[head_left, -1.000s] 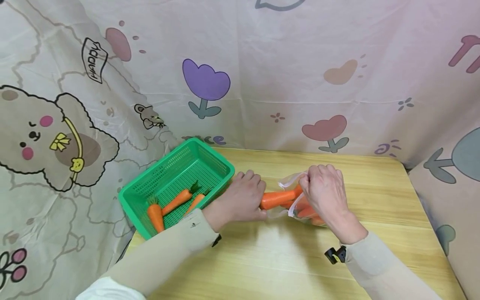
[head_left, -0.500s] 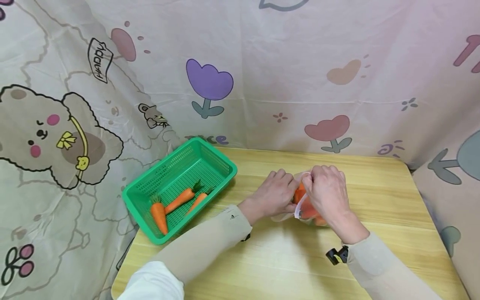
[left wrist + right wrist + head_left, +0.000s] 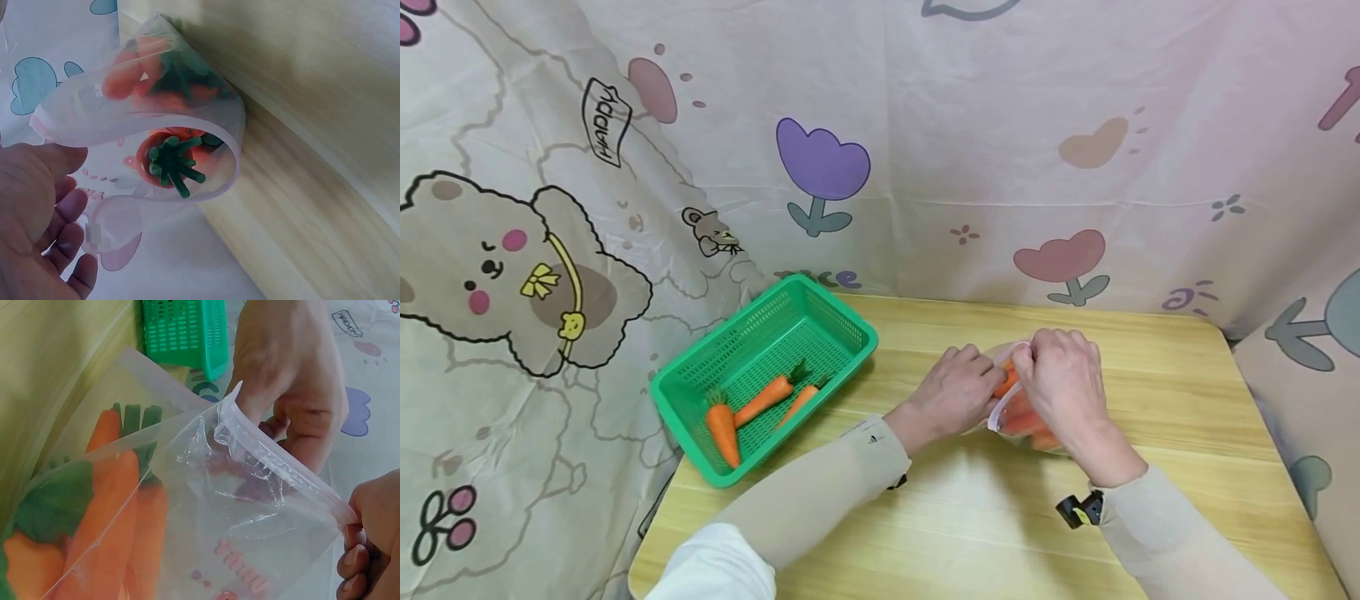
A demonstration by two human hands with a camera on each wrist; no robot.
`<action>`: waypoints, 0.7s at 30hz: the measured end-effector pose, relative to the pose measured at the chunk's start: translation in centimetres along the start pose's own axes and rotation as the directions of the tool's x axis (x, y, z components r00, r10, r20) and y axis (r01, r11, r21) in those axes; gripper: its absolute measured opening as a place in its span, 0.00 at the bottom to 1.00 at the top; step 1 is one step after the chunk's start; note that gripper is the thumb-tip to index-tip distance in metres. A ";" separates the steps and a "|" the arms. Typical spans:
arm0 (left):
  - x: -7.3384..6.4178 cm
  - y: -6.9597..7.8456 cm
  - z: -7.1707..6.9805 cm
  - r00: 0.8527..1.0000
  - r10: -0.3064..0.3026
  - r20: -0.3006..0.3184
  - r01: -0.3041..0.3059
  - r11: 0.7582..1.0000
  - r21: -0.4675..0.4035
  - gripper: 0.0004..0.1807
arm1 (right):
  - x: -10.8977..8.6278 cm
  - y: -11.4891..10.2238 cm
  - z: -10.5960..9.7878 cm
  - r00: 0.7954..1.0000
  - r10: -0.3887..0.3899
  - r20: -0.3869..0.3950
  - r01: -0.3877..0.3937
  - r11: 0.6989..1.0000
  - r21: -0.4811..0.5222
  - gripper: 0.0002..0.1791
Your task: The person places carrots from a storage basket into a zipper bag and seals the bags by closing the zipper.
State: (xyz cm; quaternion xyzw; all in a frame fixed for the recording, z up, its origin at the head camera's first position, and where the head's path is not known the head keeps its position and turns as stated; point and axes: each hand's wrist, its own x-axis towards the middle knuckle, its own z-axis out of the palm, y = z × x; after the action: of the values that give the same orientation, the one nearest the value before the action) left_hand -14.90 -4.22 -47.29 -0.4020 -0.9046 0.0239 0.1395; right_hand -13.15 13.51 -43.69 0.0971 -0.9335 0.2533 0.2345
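Now the carrot (image 3: 172, 161) is inside the clear bag (image 3: 281, 525) at 3 o'clock from your loose left hand (image 3: 951, 392), your right hand (image 3: 1063, 375) pinches the bag, and just three carrots (image 3: 765, 398) stay in the 9 o'clock basket (image 3: 797, 329).

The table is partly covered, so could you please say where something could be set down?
Bare tabletop lies right of the right hand, between the two sleeves, and in a strip between the left hand and the patterned cloth. It is crowded at left, where the green basket stands, and mid-table, where both hands surround the clear bag.
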 end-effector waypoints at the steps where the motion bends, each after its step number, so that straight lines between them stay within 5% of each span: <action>1: -0.1 -0.1 0.0 1.000 -0.007 0.013 0.007 1.000 -0.004 0.13 | 0.0 0.0 0.0 1.000 -0.009 -0.002 0.009 1.000 -0.005 0.15; 7: -0.8 -1.0 -0.7 0.995 -0.058 0.078 0.061 0.998 -0.035 0.09 | -0.2 0.3 0.2 0.998 -0.056 -0.022 0.055 0.997 -0.047 0.15; 12: -1.3 -2.7 -1.3 0.995 -0.073 0.067 0.074 0.997 -0.017 0.08 | -0.3 0.5 0.3 0.994 -0.099 -0.054 0.095 0.993 -0.071 0.14; 21: -3.0 -6.6 -2.1 0.998 -0.051 0.047 0.046 0.995 0.091 0.09 | -0.6 0.7 0.8 0.948 -0.267 -0.170 0.240 0.956 -0.166 0.13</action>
State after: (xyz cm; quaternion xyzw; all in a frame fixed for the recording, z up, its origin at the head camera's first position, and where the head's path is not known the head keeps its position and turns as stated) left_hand -17.20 -11.07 -44.92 -0.3725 -0.9153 0.0713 0.1357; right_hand -13.17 13.71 -44.86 0.1747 -0.9022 0.1613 0.3600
